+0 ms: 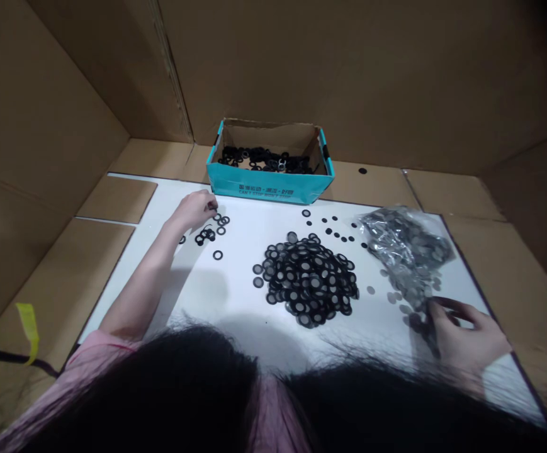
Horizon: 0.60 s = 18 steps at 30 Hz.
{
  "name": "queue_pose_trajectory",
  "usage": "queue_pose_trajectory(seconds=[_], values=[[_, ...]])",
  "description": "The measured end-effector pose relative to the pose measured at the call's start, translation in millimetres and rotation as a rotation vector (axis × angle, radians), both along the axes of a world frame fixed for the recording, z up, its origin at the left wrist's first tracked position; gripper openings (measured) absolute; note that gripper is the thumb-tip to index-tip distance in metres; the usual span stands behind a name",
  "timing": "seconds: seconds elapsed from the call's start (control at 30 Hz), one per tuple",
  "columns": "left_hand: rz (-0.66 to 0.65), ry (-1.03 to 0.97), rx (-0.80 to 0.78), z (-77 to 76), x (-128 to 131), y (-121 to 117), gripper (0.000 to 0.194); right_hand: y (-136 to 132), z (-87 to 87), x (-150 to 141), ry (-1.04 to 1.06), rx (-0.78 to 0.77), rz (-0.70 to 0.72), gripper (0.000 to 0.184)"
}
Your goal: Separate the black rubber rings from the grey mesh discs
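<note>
My left hand [198, 210] is closed, its fingers curled down on the white board beside a few loose black rings [221, 231]. Something dark shows at its fingertips, too small to name. At the right, my right hand [469, 336] bends thumb and fingers together by the small grey discs [412, 292] that spill from a clear plastic bag [398, 236]. What lies between those fingertips is blurred. Between the hands sits a big heap of black rings with grey centres [311, 280].
A turquoise cardboard box [270, 184] holding black rings stands at the back. Several small black discs [337, 235] lie between heap and bag. Cardboard walls [349, 75] enclose the white board [245, 302]. A yellow tag [28, 330] hangs on a dark cable at left.
</note>
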<state>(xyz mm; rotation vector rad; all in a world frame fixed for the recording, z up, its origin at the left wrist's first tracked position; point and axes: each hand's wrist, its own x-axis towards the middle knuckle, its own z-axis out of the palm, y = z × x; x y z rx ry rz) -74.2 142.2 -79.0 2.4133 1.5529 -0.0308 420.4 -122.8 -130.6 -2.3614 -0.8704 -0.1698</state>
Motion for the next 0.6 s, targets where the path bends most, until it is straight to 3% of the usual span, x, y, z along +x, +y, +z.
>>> queue_pose_trajectory(seconds=[0.13, 0.27, 0.47, 0.57, 0.6], values=[[0.041, -0.090, -0.006, 4.1, -1.7, -1.0, 0.033, 6.3, 20.8, -11.2, 0.087, 0.097, 0.002, 0.033], [0.045, -0.270, 0.023, 26.8, 7.5, -11.4, 0.012, 26.5, 56.1, -42.9, 0.169, 0.226, 0.077, 0.029], [-0.095, -0.606, -0.035, 89.2, 52.2, -53.8, 0.015, 71.0, 108.6, -127.0, 0.332, 0.318, 0.432, 0.019], [-0.196, -0.877, -0.242, 112.5, 71.7, -75.2, 0.013, 87.3, 129.4, -166.8, 0.442, 0.369, 0.772, 0.009], [-0.213, -0.932, -0.298, 117.5, 75.7, -80.4, 0.013, 91.5, 135.1, -177.7, 0.446, 0.368, 0.826, 0.007]])
